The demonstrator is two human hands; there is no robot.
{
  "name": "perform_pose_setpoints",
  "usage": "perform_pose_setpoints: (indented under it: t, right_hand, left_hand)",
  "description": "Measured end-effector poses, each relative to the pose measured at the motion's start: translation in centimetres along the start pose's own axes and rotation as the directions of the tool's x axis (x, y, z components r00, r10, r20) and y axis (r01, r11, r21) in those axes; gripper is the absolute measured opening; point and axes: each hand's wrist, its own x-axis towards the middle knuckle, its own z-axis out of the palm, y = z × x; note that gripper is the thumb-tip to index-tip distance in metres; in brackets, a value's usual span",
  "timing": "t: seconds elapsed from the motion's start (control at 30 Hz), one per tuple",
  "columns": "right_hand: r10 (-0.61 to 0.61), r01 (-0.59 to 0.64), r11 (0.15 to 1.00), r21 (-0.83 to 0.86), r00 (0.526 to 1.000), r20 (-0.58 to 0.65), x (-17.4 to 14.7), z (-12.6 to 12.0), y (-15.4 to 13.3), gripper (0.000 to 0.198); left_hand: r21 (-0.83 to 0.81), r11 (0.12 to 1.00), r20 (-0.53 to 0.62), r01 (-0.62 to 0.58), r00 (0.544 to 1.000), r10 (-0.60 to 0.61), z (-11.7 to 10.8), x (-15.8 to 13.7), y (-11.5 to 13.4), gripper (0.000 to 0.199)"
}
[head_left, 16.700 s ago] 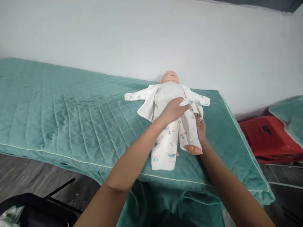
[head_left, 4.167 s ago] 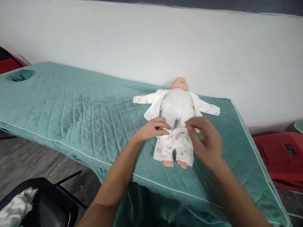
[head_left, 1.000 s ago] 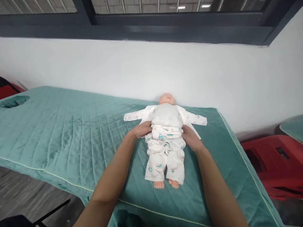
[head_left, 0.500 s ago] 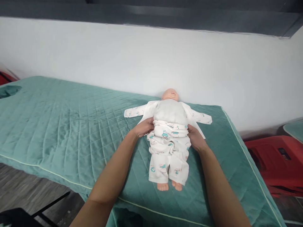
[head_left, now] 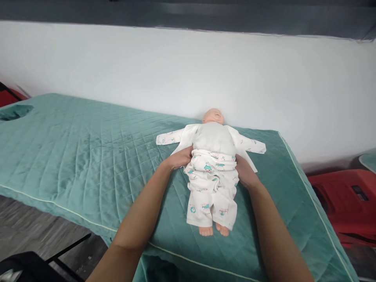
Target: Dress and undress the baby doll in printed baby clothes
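Observation:
A baby doll lies on its back with its head toward the wall. Printed white pants cover its legs and reach its waist; its bare feet stick out below. A white jacket lies open under its torso, sleeves spread to both sides. At the left of the waistband, my left hand is closed, fingertips partly tucked behind the cloth. My right hand grips the waistband's other side, most of its fingers hidden by the pants and the doll.
A green quilted cover spreads over the bed, with a hole at its far left end. The white wall stands directly behind. Red plastic stools are at the right, and a black chair-like object at the lower left.
The view has shifted slightly, so the scene sits a little farther right. Both hands stay at the sides of the waistband, and the doll and clothes look the same.

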Motion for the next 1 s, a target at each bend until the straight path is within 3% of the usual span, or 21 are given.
perform_pose_setpoints:
  t: [0.17, 0.3, 0.43, 0.6, 0.73, 0.83, 0.9, 1.0]
  right_hand:
    - [0.040, -0.062, 0.960, 0.274, 0.996, 0.085, -0.4, 0.6, -0.7, 0.046]
    - [0.060, -0.075, 0.946, 0.316, 0.996, 0.058, -0.4, 0.8, -0.5, 0.044]
    - [0.038, -0.042, 0.976, 0.212, 0.999, 0.022, -0.3, 0.9, 0.0, 0.036]
    - [-0.014, 0.001, 0.989, -0.151, 0.996, -0.083, -0.2, 0.1, 0.3, 0.025]
    - [-0.068, -0.009, 0.968, -0.251, 0.953, -0.295, -0.4, -0.7, 0.4, 0.023]
    - [-0.158, 0.064, 0.972, -0.228, 0.893, -0.423, -0.8, -0.6, 0.1, 0.021]
    - [-0.280, 0.197, 0.951, -0.240, 0.877, -0.390, -1.1, -0.3, -0.3, 0.019]
    - [-0.451, 0.387, 0.879, -0.277, 0.864, -0.225, -1.2, 0.0, -0.6, 0.015]
  left_hand:
    - [-0.082, 0.996, -0.030, 0.029, 0.999, -0.032, 0.1, 0.0, -0.4, 0.054]
    - [-0.180, 0.979, -0.105, 0.097, 0.988, -0.117, 0.3, 0.1, -0.8, 0.047]
    - [-0.206, 0.973, -0.141, 0.101, 0.981, -0.132, 0.6, 0.3, -0.8, 0.033]
    - [-0.111, 0.978, -0.250, 0.176, 0.948, -0.199, -0.1, -0.1, -0.5, 0.016]
    - [-0.114, 0.990, -0.295, 0.085, 0.948, -0.115, -0.9, -0.7, 0.0, 0.020]
    - [-0.030, 0.998, -0.358, -0.053, 0.933, 0.039, -1.1, -1.1, 0.6, 0.018]
    - [0.057, 0.990, -0.337, -0.129, 0.931, 0.141, -1.1, -1.2, 1.0, 0.016]
    - [0.235, 0.957, -0.255, -0.168, 0.940, 0.227, -1.1, -1.3, 1.3, 0.021]
